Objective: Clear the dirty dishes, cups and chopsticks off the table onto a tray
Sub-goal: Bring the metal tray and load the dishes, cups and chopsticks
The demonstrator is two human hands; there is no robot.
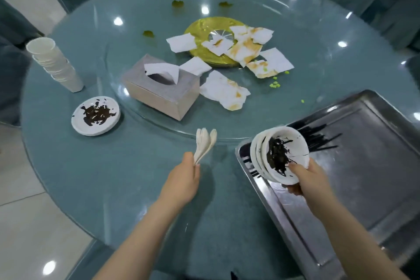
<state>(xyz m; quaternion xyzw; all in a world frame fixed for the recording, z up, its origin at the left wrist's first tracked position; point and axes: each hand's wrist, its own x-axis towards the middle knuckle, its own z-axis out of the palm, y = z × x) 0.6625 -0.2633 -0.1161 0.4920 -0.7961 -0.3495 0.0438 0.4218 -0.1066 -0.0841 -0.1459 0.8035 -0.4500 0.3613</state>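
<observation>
Head view: the right hand (306,177) holds a tilted stack of dirty bowls (278,153) just above the near-left corner of the metal tray (372,166), thumb hooked over the front rim and fingers curled under the stack, so it is clamped on the bowls. The tilt shows the dark food scraps inside the top bowl; the grip looks chosen to carry several bowls at once and set them down together. Black chopsticks (318,137) already lie on the tray just behind the bowls, gathered at its far-left end, which leaves the wide middle of the tray free for crockery.

The left hand (184,177) is over the bench (91,177), fingers closed round the handles of a bunch of white spoons (205,142), their scoops fanned upward and away from the palm. Holding them as one bundle likely saves a trip to the tray.

Not yet cleared: a small plate (95,116) with dark scraps sits on the bench to the left, and a leaning stack of paper cups (54,63) stands further back on the same side. On the glass turntable (227,125) are a tissue box (161,86), stained napkins (225,93) scattered around a gold dish (204,32), and green crumbs. Judging by this, clearing is partly done, the bowls being next onto the tray.
</observation>
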